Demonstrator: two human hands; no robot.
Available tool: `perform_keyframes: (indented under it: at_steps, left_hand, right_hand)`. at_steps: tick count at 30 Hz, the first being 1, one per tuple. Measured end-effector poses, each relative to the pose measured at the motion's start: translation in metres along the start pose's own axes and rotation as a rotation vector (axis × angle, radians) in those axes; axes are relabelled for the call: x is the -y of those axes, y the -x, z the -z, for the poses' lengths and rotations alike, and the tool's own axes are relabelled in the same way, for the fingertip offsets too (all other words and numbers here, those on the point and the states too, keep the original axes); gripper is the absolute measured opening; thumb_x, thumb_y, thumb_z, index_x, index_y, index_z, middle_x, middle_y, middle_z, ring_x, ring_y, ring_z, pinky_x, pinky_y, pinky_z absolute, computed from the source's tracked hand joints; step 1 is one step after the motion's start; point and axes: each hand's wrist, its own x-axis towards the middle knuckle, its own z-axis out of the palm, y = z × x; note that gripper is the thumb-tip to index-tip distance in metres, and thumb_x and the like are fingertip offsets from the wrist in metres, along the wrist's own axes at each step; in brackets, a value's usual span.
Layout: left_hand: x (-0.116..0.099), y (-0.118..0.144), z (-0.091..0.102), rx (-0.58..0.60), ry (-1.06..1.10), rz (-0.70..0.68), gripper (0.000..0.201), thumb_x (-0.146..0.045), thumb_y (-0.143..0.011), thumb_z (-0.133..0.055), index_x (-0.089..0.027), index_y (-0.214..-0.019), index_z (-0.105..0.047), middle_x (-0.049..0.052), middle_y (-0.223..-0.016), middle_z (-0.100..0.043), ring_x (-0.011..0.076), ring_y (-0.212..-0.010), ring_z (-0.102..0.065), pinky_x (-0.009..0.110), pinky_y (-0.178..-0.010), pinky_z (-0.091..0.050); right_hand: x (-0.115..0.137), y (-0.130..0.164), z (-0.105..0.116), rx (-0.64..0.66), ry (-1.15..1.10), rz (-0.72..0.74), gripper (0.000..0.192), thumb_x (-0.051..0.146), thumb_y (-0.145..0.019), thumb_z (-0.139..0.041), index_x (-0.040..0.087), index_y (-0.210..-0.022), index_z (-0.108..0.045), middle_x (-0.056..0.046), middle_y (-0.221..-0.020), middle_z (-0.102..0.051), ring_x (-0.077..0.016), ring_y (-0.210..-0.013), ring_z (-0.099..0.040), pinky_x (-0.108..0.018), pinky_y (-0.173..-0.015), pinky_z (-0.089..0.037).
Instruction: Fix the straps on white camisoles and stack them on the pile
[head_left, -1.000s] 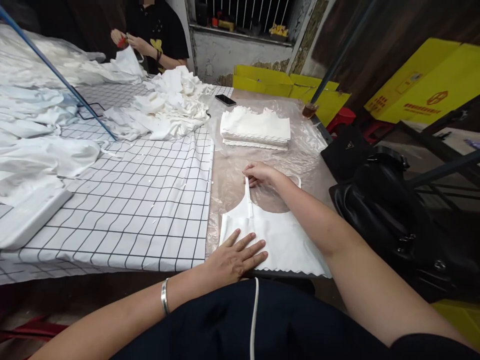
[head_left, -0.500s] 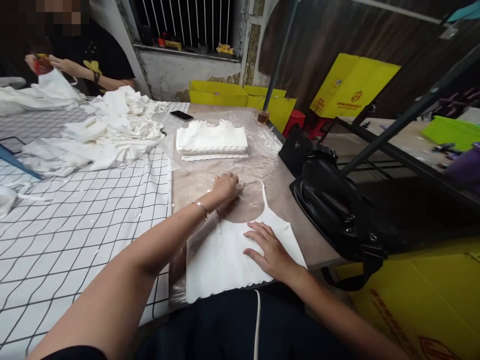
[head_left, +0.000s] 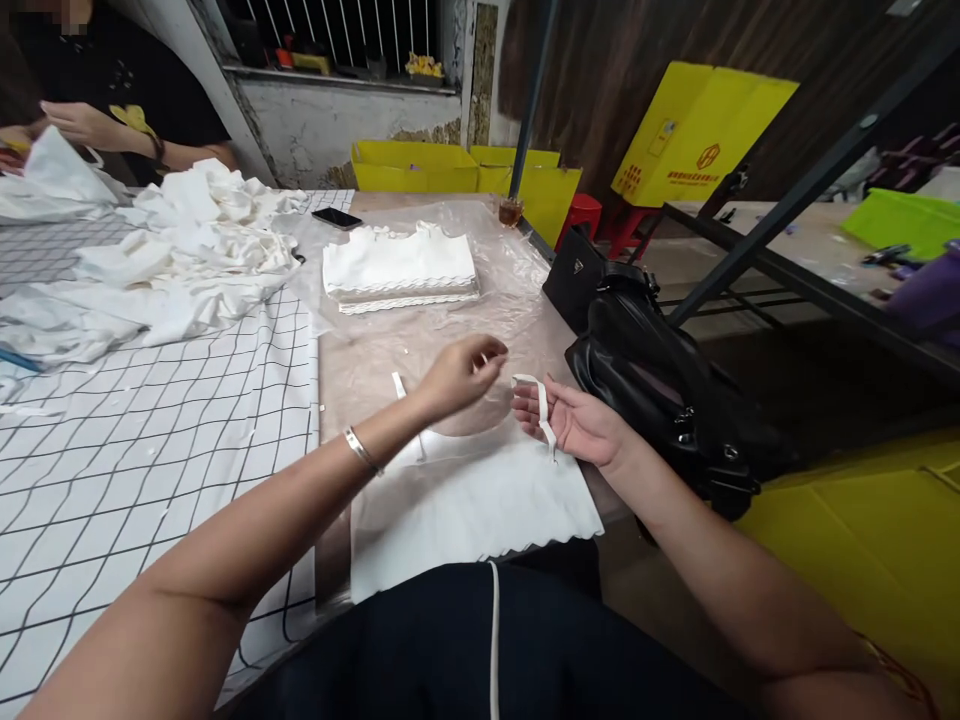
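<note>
A white camisole top point(head_left: 450, 500) lies spread before me, its scalloped hem toward my body. My right hand point(head_left: 574, 420) is turned palm up at the top's right shoulder, fingers stretched out. One thin white strap point(head_left: 542, 400) runs across those fingers and stands up in a loop. Just left of it hovers my left hand point(head_left: 465, 375), fingers loosely bent and a small gap from the strap; I see nothing held in it. The top's other strap point(head_left: 399, 385) shows partly behind my left forearm.
Beyond my hands sits a neat stack of white tops point(head_left: 401, 265), with a phone point(head_left: 337, 218) behind it. Loose white garments point(head_left: 187, 260) heap on the checked cloth point(head_left: 225, 420). A black bag point(head_left: 645, 370) borders the right side. Another person point(head_left: 150, 80) handles white fabric at far left.
My right hand has lifted off the top and turned palm up under the right strap. My left hand has drawn right, leaving the neckline area. The view has shifted slightly.
</note>
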Motion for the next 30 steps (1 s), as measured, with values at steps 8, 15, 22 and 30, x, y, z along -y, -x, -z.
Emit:
perform_keyframes:
  at_steps: [8,15,22,30]
  left_hand:
    - [0.016,-0.038,-0.051,0.204,-0.123,-0.023,0.021,-0.02,-0.081,-0.057,-0.02,-0.094,-0.073,0.009,-0.12,-0.068,0.0294,-0.118,-0.053,0.053,-0.103,-0.028]
    - [0.026,-0.057,-0.051,0.177,0.206,0.096,0.019,-0.028,-0.082,-0.062,-0.019,-0.092,-0.076,0.004,-0.1,-0.074,0.0199,-0.094,-0.064,0.033,-0.092,-0.045]
    - [0.016,-0.041,-0.048,0.149,0.258,0.049,0.02,-0.032,-0.081,-0.064,-0.021,-0.091,-0.076,0.005,-0.102,-0.072,0.02,-0.098,-0.063,0.033,-0.093,-0.046]
    - [-0.005,-0.034,-0.036,0.125,-0.001,0.015,0.023,-0.028,-0.08,-0.065,-0.019,-0.101,-0.071,0.006,-0.109,-0.069,0.0258,-0.109,-0.058,0.047,-0.104,-0.032]
  right_hand:
    - [0.003,0.028,-0.003,0.028,0.048,-0.001,0.028,0.033,-0.097,-0.045,0.015,-0.096,-0.067,-0.008,-0.09,-0.072,-0.0167,-0.085,-0.069,-0.036,-0.087,-0.055]
    - [-0.013,0.058,0.017,-0.065,0.259,0.011,0.012,0.026,-0.082,-0.07,0.016,-0.086,-0.067,-0.005,-0.08,-0.071,-0.0134,-0.07,-0.066,-0.027,-0.068,-0.053]
    - [-0.015,0.061,0.028,-0.128,0.7,0.113,0.035,0.035,-0.071,-0.08,0.017,-0.098,-0.068,-0.006,-0.088,-0.072,-0.0159,-0.08,-0.065,-0.03,-0.076,-0.05]
    - [0.002,0.02,0.022,-0.245,0.494,0.304,0.039,0.029,-0.063,-0.084,0.019,-0.088,-0.056,0.001,-0.069,-0.067,-0.0149,-0.071,-0.065,-0.031,-0.076,-0.05]
